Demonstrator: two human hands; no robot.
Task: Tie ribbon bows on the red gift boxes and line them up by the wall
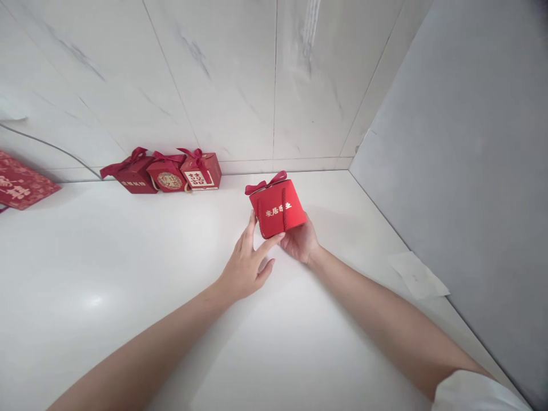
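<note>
A small red gift box [278, 210] with gold characters and a dark red ribbon bow on top is held just above the white table [128, 297]. My right hand [299, 241] cups it from below and behind. My left hand [247, 262] touches the box's left side with its fingertips, fingers spread. Three similar red ribboned boxes stand in a row against the far wall: one dark red [133, 176], one with a round gold emblem [168, 176], one with a white panel [201, 171].
A flat red patterned box [21, 184] lies at the left edge. A white paper scrap [417, 275] rests by the grey wall [471, 171] on the right. Marble tiles [214, 74] back the table.
</note>
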